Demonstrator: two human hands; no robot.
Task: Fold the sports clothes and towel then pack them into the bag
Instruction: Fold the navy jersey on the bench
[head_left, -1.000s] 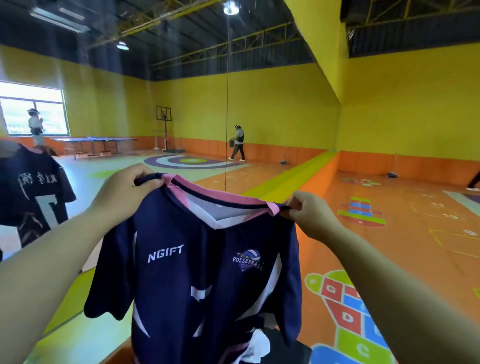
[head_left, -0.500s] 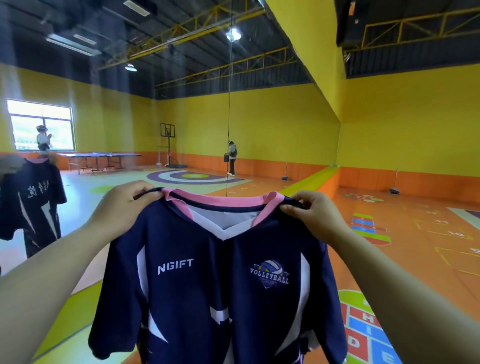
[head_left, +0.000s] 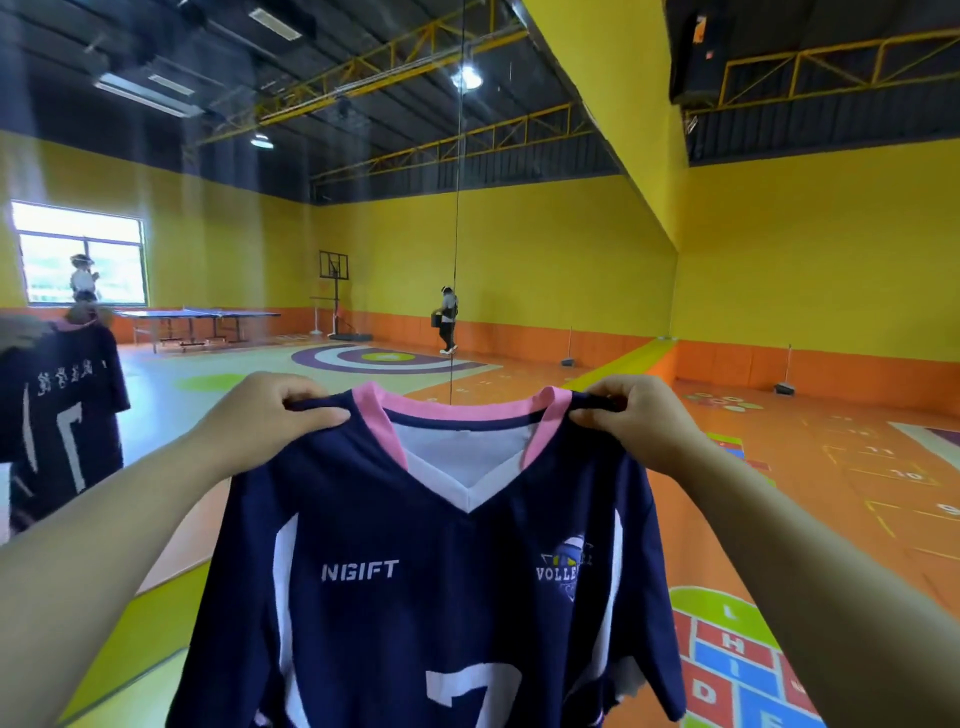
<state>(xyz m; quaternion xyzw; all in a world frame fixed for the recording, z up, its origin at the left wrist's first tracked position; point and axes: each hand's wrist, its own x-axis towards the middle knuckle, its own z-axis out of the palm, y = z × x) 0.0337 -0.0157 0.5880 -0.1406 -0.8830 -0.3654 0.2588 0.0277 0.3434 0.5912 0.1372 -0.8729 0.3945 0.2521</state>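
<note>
At centre frame hangs a navy short-sleeved volleyball jersey with pink V-collar, likely light, limp and slightly slick. Left hand pinches its left shoulder seam; right hand pinches the right. Shoulders seem the surest hold.

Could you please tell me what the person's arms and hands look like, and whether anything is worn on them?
Both forearms are bare all the way to the frame edges: no sleeves, cuffs or gloves show. The left hand and the right hand show no rings, watch, wristband or strap. The visible fingernails look short and unpainted. Upper arms and shoulders are out of frame, so any sleeve higher up cannot be seen.
</note>
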